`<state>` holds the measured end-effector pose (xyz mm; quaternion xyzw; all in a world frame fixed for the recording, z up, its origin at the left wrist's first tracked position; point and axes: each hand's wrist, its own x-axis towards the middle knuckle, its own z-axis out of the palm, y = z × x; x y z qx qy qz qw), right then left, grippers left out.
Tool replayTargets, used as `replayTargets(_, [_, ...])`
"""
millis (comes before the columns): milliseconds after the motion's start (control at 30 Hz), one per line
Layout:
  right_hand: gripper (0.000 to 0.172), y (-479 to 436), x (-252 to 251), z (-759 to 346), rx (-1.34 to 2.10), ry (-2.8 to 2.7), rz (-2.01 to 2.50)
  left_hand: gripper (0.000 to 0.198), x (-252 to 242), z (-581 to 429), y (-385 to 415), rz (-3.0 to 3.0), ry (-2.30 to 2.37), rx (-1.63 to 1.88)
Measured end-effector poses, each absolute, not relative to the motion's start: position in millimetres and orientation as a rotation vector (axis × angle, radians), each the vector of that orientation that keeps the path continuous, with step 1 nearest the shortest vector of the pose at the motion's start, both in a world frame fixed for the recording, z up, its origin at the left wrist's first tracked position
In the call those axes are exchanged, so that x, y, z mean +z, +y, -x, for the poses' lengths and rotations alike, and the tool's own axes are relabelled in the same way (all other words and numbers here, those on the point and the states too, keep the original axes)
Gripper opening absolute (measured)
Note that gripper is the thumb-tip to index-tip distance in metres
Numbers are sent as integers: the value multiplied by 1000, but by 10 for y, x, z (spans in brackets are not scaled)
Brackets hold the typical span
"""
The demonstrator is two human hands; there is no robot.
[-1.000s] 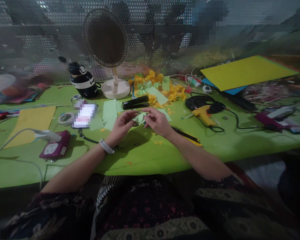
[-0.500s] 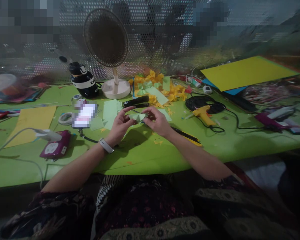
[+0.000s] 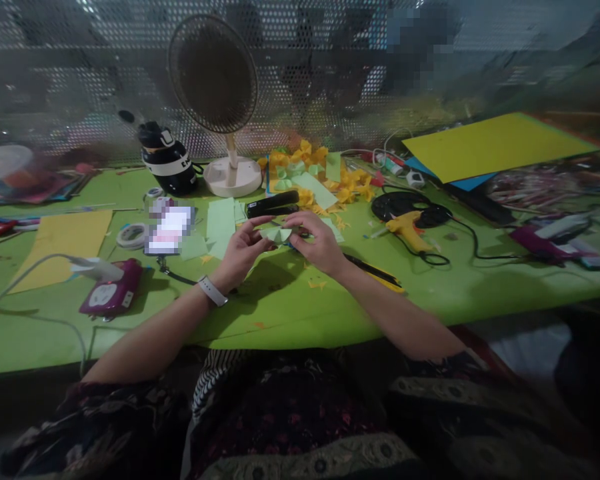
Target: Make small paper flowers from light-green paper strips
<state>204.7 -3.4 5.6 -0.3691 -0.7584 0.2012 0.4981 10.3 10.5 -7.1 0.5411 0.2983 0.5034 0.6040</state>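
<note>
Dim overall; phone screen bright; soft shadows on table; outer edges blurred.

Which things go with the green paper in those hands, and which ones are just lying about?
Seem to belong:
folded green paper, held between the left hand and right hand
flat green sheets

Probably just lying about:
yellow glue gun
fan
dark bottle

A person's left hand and right hand pinch folded green paper above a green table. Beyond lie a stapler and orange flowers; a fan stands left, a glue gun lies right.
</note>
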Motion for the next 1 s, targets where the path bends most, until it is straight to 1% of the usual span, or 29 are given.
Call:
replayTargets(233, [11, -38, 52, -2035, 494, -1819, 885, 55, -19, -115, 66, -1317, 698, 1182])
replayTargets(367, [14, -29, 35, -2044, 470, -1827, 860, 57, -24, -113, 71, -1270, 681, 1176])
replayTargets(500, [19, -13, 15, -2063, 517, -1844, 844, 60, -39, -94, 91, -1223, 645, 1150])
replayTargets(600, [23, -7, 7, -2070, 550, -1863, 823, 60, -44, -83, 103, -1220, 621, 1154])
replayTargets(1000, [22, -27, -42, -1998, 388, -1830, 839, 59, -41, -96, 65, -1251, 632, 1152])
